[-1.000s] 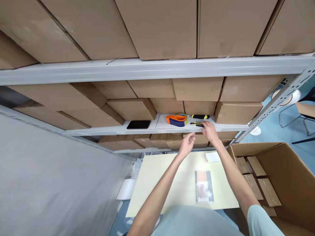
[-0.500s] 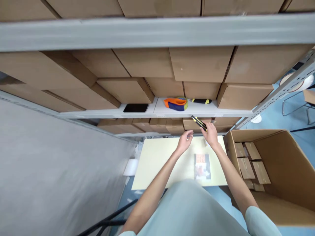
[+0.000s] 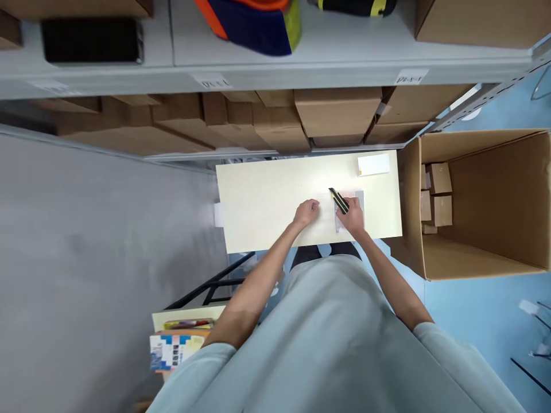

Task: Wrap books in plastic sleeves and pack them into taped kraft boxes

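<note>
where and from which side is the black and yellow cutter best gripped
Grip the cutter, probably best, by the rear of its striped body, from the near right, as the right hand does: its narrow tip slants away and leftward.

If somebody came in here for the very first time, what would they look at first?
Probably the bright orange-and-blue thing on the shelf at the top of the view. Then maybe the black-and-yellow cutter in the person's right hand, over the pale table. The huge open cardboard box right of the table, with smaller boxes inside, is hard to miss too.
</note>
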Demonstrator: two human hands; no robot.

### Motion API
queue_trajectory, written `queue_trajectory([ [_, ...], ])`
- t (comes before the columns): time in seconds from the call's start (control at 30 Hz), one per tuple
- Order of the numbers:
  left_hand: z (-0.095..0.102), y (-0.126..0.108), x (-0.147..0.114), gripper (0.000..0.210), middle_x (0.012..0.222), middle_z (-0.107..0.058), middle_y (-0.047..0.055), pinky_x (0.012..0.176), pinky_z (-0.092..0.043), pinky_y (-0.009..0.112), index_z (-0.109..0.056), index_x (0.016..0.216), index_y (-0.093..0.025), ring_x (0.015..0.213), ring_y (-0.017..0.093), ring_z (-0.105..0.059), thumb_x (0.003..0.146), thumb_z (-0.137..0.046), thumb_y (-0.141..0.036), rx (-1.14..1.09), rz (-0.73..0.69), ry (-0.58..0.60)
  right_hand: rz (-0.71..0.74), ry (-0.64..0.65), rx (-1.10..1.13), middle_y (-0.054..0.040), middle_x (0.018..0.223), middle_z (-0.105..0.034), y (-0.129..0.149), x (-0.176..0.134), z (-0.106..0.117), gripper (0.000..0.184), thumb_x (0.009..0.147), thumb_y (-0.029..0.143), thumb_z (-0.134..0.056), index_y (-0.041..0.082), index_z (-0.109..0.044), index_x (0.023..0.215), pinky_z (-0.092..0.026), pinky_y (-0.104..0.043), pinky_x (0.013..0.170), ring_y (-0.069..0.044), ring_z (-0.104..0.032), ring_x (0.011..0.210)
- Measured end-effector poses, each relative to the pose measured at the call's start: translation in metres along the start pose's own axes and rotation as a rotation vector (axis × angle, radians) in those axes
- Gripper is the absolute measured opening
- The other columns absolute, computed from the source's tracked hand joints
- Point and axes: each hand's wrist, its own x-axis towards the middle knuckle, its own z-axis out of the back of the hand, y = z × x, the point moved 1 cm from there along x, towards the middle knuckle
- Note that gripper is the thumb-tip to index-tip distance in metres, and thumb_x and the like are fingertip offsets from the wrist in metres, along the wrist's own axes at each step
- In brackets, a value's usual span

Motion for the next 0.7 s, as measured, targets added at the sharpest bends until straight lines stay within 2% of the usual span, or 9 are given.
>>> queue_trajectory([
  [0.1, -0.012, 0.004, 0.014, 0.024, 0.119, -0.078, 0.011, 0.104, -0.054, 0.034, -0.076, 0.111, -0.018, 0.112, 0.025, -0.073, 0.098, -0.056, -0.014, 0.073, -0.031, 0.005, -0.045, 0.017, -0.03, -0.0148, 0.128, -0.064, -0.009, -0.008, -0.025, 0.041, 0.092, 0.029, -0.061, 0.015, -0.062, 0.131, -0.061, -0.035, 0.082, -0.026, -0.07, 0.103],
  [0.17, -0.017, 0.005, 0.023, 0.019, 0.114, -0.077, 0.012, 0.101, -0.054, 0.035, -0.074, 0.102, -0.018, 0.11, 0.026, -0.071, 0.102, -0.056, -0.023, 0.088, -0.028, -0.003, -0.068, 0.014, -0.066, -0.0147, 0.13, -0.064, -0.013, -0.012, -0.04, 0.043, 0.095, 0.031, -0.059, 0.016, -0.06, 0.135, -0.061, -0.033, 0.078, -0.026, -0.071, 0.103],
  [0.3, -0.02, 0.0, 0.031, 0.034, 0.111, -0.076, 0.013, 0.095, -0.054, 0.038, -0.069, 0.091, -0.021, 0.109, 0.028, -0.07, 0.108, -0.05, -0.044, 0.127, 0.062, -0.039, -0.073, -0.051, -0.125, -0.0173, 0.136, -0.063, -0.016, -0.021, -0.062, 0.047, 0.103, 0.038, -0.05, 0.016, -0.054, 0.144, -0.061, -0.031, 0.077, -0.026, -0.073, 0.109],
  [0.4, -0.019, -0.01, 0.031, 0.045, 0.116, -0.076, 0.015, 0.094, -0.054, 0.04, -0.069, 0.09, -0.022, 0.113, 0.031, -0.07, 0.11, -0.043, -0.052, 0.161, 0.15, -0.058, -0.061, -0.099, -0.149, -0.0202, 0.137, -0.065, -0.017, -0.024, -0.071, 0.05, 0.106, 0.04, -0.047, 0.012, -0.052, 0.147, -0.061, -0.031, 0.079, -0.027, -0.074, 0.114],
  [0.5, -0.014, -0.02, 0.037, 0.061, 0.113, -0.078, 0.018, 0.091, -0.056, 0.044, -0.073, 0.091, -0.021, 0.112, 0.036, -0.072, 0.11, -0.034, -0.063, 0.203, 0.263, 0.006, -0.055, -0.124, -0.183, -0.0218, 0.137, -0.066, -0.019, -0.025, -0.076, 0.051, 0.107, 0.041, -0.044, 0.011, -0.053, 0.148, -0.062, -0.031, 0.08, -0.028, -0.075, 0.114],
  [0.7, 0.0, -0.028, 0.057, 0.059, 0.111, -0.078, 0.021, 0.089, -0.058, 0.045, -0.078, 0.1, -0.018, 0.11, 0.038, -0.074, 0.104, -0.046, -0.067, 0.311, 0.336, 0.108, -0.033, -0.152, -0.217, -0.0217, 0.137, -0.066, -0.019, -0.025, -0.08, 0.054, 0.108, 0.042, -0.042, 0.01, -0.052, 0.151, -0.062, -0.03, 0.079, -0.028, -0.075, 0.113],
])
